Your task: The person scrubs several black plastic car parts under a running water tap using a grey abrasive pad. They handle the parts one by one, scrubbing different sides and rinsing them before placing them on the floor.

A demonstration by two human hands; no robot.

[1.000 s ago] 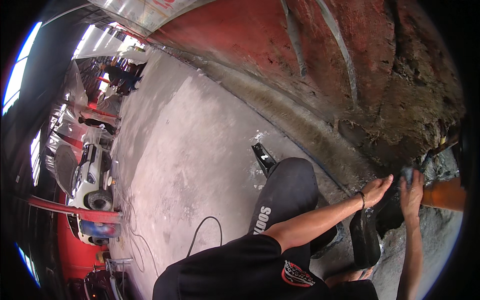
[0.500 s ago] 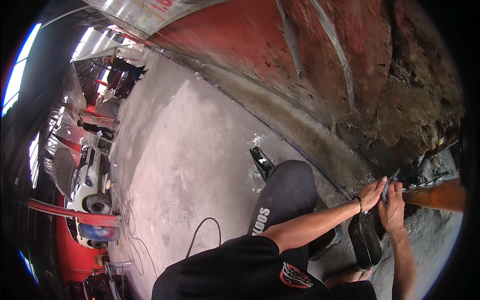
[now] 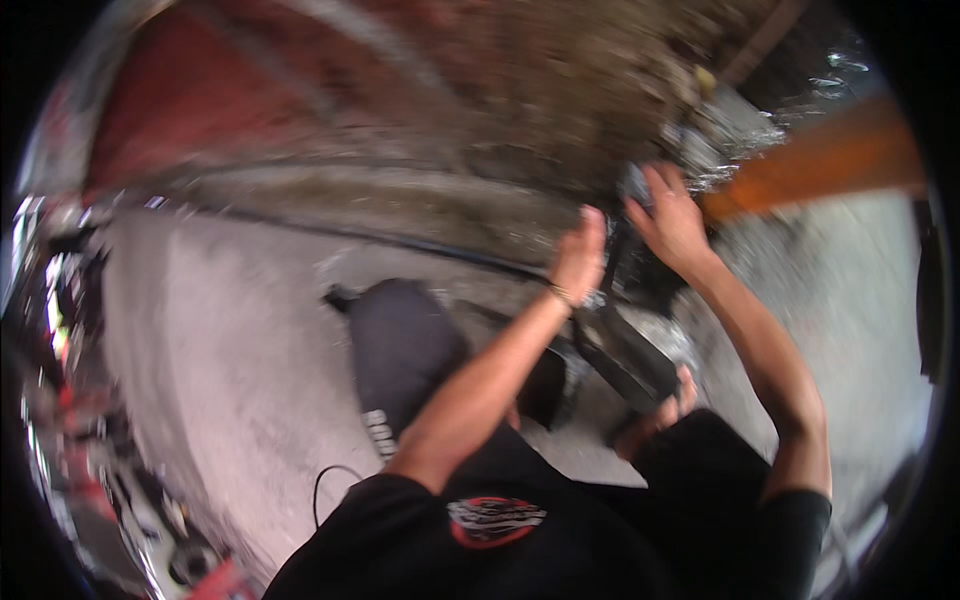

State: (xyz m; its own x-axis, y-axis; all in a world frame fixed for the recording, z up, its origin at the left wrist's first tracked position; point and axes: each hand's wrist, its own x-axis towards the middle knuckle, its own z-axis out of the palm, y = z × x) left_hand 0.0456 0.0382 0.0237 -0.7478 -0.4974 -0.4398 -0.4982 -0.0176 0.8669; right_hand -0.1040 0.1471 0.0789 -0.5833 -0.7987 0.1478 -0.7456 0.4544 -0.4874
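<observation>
My left hand (image 3: 580, 258) is raised with its fingers stretched out and nothing in it, a bracelet at its wrist. To its right my right hand (image 3: 672, 222) is closed around a small greyish, shiny thing (image 3: 635, 185), too blurred to name. Below both hands a long black piece (image 3: 628, 355) slants down toward a bare foot (image 3: 686, 392). Water glints beside my right hand, near an orange beam or pipe (image 3: 820, 165). Motion smears the whole view.
A dirty red panel (image 3: 230, 100) and a rough brown mass (image 3: 600, 80) stand along the far side. A dark line edges the concrete floor (image 3: 220, 330). A black hose or cable (image 3: 318, 490) curls at my left, near my bent knee (image 3: 400, 325).
My view has turned to the right. My hands were together on a small greyish thing; now my left hand has come off it and moved away to the left, fingers straight.
</observation>
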